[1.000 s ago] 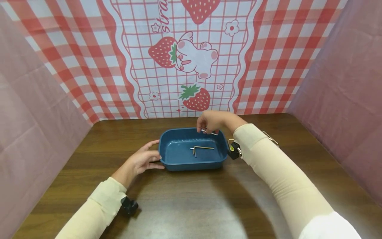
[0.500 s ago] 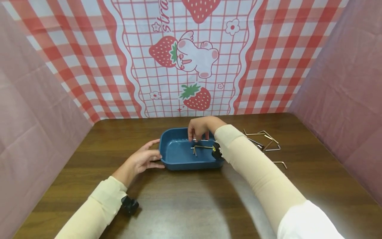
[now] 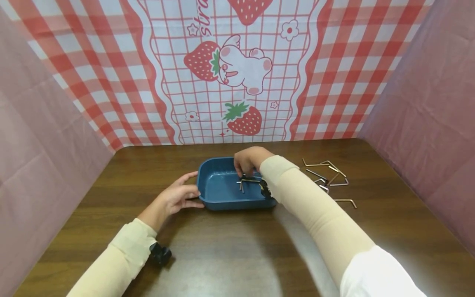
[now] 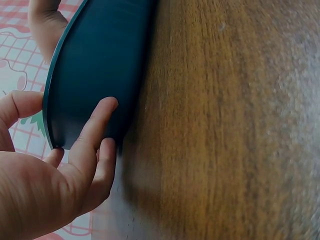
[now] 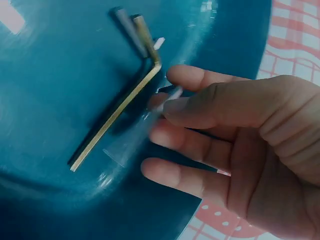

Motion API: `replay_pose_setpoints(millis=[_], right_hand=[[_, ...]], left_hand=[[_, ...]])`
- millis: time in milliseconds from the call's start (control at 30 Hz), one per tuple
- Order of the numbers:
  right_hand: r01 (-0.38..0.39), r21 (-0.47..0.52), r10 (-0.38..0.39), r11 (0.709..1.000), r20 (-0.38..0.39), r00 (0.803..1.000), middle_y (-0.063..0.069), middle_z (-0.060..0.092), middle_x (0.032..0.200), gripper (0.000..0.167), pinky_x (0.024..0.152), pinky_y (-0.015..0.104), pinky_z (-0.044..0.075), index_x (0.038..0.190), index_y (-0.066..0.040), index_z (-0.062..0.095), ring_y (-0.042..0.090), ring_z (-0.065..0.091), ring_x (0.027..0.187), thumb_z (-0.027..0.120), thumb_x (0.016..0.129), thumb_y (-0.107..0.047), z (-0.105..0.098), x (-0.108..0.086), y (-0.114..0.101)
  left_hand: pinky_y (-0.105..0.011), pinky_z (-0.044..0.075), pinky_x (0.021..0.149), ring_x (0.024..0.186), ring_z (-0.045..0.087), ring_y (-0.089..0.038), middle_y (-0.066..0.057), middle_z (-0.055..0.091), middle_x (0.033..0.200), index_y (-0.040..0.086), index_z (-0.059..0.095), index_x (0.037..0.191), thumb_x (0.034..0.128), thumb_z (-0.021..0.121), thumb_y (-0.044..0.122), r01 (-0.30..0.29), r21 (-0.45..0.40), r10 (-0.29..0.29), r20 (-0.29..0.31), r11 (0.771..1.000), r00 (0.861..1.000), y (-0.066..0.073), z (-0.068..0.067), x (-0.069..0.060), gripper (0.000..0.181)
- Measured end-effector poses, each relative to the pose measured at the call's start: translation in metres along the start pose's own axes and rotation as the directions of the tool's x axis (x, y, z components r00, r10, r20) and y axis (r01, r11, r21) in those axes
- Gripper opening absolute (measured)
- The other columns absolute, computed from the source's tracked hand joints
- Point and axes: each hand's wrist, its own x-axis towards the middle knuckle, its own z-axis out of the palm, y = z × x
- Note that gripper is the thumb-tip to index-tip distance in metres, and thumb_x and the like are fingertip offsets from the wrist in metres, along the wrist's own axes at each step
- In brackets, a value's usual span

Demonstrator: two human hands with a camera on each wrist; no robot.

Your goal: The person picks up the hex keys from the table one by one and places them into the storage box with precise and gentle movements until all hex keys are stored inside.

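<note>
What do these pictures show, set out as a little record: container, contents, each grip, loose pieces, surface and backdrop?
Container: blue tray, open-topped
Contents: brass-coloured L-shaped rod, with a grey piece at its bent end
Left grip: a person's bare hand, fingers against the tray's left end
Right grip: bare hand over the tray, blurred silvery piece at the fingertips; held or let go, unclear
Loose pieces: several L-shaped metal rods, right of the tray
Surface: wood-grain table
Backdrop: red-and-white checked cloth with strawberries
</note>
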Motion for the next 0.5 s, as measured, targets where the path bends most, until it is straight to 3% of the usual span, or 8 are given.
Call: replay_pose_setpoints(millis=[100,300,500], right_hand=[[-0.005,-0.064,0.005,0.998,0.009,1.000,0.002,0.060,0.085,0.027,0.056,0.027,0.045,0.094,-0.009,0.072,0.016,0.050,0.073,0.060,0.079,0.010,0.001,-0.001,0.000],[-0.001,-0.066,0.002,0.998,0.016,1.000,0.003,0.061,0.088,0.028,0.058,0.027,0.046,0.098,-0.012,0.070,0.016,0.053,0.076,0.063,0.078,0.007,-0.002,-0.007,0.001],[0.012,0.061,-0.010,0.998,-0.022,1.000,0.004,0.063,0.096,0.034,0.066,0.035,0.055,0.113,-0.012,0.068,0.018,0.057,0.082,0.068,0.081,0.000,-0.009,-0.020,0.006]], left_hand=[[-0.056,0.055,0.082,0.077,0.064,-0.021,-0.015,0.060,0.094,0.008,0.020,0.152,0.0817,0.050,-0.010,-0.002,0.002,0.002,0.004,1.000,1.000,0.001,0.001,0.001,0.079],[-0.057,0.054,0.083,0.075,0.062,-0.020,-0.014,0.057,0.092,0.009,0.018,0.153,0.0841,0.048,-0.010,0.003,0.005,-0.003,0.003,1.000,1.000,0.000,0.001,0.001,0.078],[-0.057,0.054,0.084,0.079,0.063,-0.022,-0.015,0.058,0.095,0.009,0.018,0.153,0.0832,0.050,-0.011,0.004,0.003,-0.004,0.003,1.000,1.000,0.000,0.001,0.000,0.079]])
